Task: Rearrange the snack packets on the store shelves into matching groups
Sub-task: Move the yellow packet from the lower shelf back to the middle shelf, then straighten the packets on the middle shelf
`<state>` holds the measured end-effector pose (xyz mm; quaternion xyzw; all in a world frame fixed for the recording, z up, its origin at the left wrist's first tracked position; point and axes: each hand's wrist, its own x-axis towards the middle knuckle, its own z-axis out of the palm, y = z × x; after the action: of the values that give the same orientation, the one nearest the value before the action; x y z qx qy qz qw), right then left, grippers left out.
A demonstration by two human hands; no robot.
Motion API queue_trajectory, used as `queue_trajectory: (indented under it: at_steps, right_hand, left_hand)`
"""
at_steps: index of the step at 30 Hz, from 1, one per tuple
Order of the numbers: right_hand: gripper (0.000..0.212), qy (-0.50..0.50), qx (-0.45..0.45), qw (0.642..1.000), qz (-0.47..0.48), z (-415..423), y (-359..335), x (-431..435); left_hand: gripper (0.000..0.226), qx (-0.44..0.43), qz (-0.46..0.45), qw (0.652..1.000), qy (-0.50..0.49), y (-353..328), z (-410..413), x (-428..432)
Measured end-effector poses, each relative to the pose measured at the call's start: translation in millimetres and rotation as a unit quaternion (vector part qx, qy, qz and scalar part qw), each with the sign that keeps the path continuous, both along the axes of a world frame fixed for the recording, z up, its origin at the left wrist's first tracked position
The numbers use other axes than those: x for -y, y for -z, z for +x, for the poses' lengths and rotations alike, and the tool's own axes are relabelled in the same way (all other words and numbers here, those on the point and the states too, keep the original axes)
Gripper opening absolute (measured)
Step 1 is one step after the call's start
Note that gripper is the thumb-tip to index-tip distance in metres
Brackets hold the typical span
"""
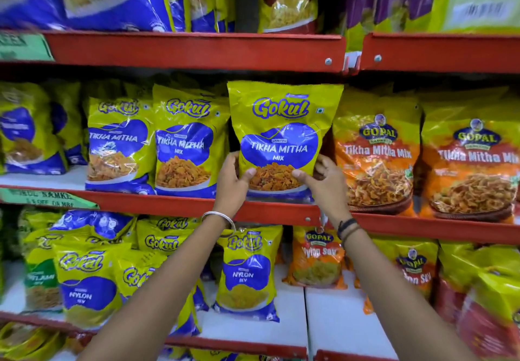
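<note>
Gripping the Gokul packet (281,138) at its lower corners with fingers clenched, the left hand (232,182) and right hand (326,183) hold it upright on the middle shelf (174,206), just left of the Gopal packets (377,161), where a loose release could tip it forward.
</note>
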<state>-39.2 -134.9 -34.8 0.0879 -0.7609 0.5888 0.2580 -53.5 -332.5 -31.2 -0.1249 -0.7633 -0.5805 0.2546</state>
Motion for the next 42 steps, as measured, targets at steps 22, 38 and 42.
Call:
queue_trajectory:
  at_steps: [22, 38, 42]
  right_hand:
    - [0.016, 0.121, 0.048, 0.969, -0.211, -85, -88, 8]
    - [0.047, 0.17, -0.186, 0.949, 0.191, -54, -28, 35]
    - [0.055, 0.173, -0.175, 0.899, 0.362, -62, 1, 37]
  left_hand:
    - [0.027, 0.056, 0.151, 0.974, -0.159, -85, -87, -6]
    - [0.045, -0.244, -0.183, 0.936, -0.178, -23, -55, -28]
    - [0.051, -0.231, -0.402, 0.872, -0.157, 7, -56, -34]
